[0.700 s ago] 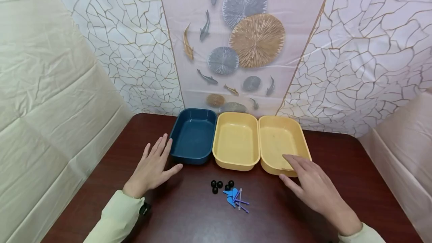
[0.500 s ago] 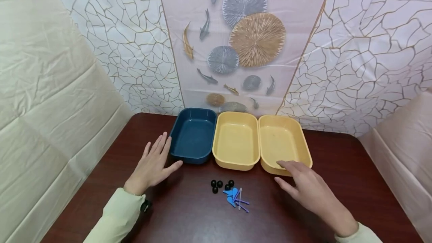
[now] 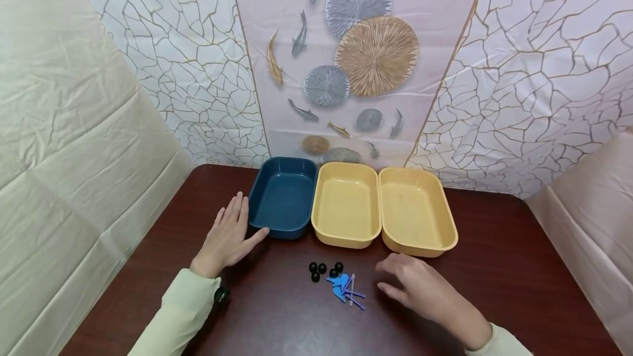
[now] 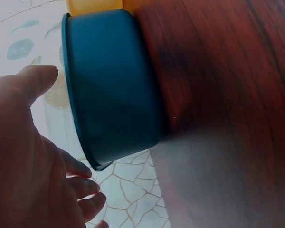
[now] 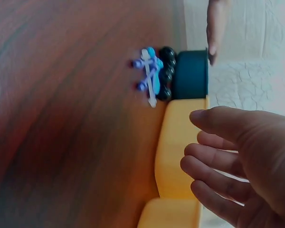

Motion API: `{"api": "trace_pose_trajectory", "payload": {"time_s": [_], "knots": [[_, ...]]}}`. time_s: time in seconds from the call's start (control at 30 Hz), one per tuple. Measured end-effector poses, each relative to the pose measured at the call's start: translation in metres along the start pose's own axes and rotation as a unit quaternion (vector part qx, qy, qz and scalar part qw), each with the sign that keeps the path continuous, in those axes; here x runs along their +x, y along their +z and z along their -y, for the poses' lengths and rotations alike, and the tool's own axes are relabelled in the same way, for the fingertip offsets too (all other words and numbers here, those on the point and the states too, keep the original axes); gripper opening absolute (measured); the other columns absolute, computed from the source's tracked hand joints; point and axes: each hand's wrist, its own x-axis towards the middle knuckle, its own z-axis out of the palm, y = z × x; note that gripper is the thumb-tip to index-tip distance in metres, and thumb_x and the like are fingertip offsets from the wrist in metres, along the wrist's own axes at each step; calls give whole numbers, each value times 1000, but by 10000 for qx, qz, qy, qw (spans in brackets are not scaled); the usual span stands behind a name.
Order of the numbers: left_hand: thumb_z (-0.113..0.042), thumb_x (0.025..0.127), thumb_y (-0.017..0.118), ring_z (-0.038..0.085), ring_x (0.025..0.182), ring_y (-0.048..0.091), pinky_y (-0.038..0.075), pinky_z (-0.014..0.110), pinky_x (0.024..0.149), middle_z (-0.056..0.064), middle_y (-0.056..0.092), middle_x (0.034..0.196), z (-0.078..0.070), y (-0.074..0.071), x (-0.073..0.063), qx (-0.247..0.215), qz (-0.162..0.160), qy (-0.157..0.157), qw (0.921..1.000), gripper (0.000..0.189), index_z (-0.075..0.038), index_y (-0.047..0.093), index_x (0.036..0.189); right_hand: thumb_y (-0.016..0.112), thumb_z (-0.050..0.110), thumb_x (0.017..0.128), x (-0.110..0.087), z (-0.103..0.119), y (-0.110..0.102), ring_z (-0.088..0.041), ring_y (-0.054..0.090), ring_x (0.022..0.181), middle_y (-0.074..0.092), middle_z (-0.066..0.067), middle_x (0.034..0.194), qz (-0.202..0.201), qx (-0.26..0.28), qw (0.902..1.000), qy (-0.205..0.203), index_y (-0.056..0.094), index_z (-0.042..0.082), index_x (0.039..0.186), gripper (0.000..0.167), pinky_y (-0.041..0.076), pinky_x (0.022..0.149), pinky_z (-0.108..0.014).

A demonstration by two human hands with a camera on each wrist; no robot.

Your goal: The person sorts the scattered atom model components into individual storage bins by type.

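Observation:
My left hand (image 3: pixel 227 240) is spread with straight fingers beside the near left corner of the dark blue bin (image 3: pixel 283 196). Its palm is empty in the left wrist view; whether a fingertip touches the bin's rim, I cannot tell. My right hand (image 3: pixel 417 284) hovers over the table with loosely bent fingers, holding nothing. Just left of it lies a small pile: several shiny black balls (image 3: pixel 322 268), flat blue pieces (image 3: pixel 338 293), thin purple sticks (image 3: pixel 356 306) and a pale translucent stick (image 3: pixel 353 283). In the right wrist view, the pile (image 5: pixel 152 76) sits apart from the fingers.
Two yellow bins, a middle one (image 3: pixel 346 207) and a right one (image 3: pixel 412 207), stand in a row with the blue bin along the back of the dark red-brown table (image 3: pixel 277 317). Patterned cloth (image 3: pixel 524 87) hangs behind the table, with plain cloth at both sides.
My right hand has moved left and nearer from over the right yellow bin's front edge to beside the pile. The left hand has shifted only slightly.

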Motion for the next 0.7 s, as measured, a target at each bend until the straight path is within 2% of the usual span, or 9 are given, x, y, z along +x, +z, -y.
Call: {"api": "trace_pose_trajectory", "payload": {"time_s": [0.17, 0.33, 0.57, 0.7], "knots": [[-58, 104, 53, 48, 163, 14, 16, 64, 132, 27, 11, 176, 2, 3, 4, -143, 83, -93, 9998, 99, 9, 14, 165, 87, 16, 86, 4, 5, 9, -6, 66, 82, 68, 5, 93, 535, 360, 9977, -187, 76, 14, 99, 17, 57, 68, -25], [-60, 104, 51, 48, 163, 13, 15, 63, 132, 27, 9, 176, 2, 7, 8, -224, 110, -107, 9996, 99, 8, 13, 166, 85, 16, 88, 8, 8, 17, -4, 66, 83, 69, 4, 94, 957, 488, 9941, -154, 78, 13, 101, 15, 57, 68, -24], [-59, 105, 50, 48, 163, 13, 15, 63, 132, 27, 9, 176, 0, 8, 9, -187, 175, -86, 9996, 98, 8, 13, 166, 83, 15, 90, 13, 9, 26, -2, 65, 87, 70, 6, 95, 1149, 646, 9912, -132, 78, 15, 100, 12, 57, 71, -22], [-58, 104, 51, 48, 163, 14, 16, 63, 132, 28, 10, 176, -1, 8, 7, -116, 162, -63, 9998, 98, 9, 14, 165, 83, 12, 89, 15, 9, 32, 1, 60, 82, 67, 8, 91, 1169, 856, 9891, -254, 77, 18, 95, 10, 53, 68, -18]]}}
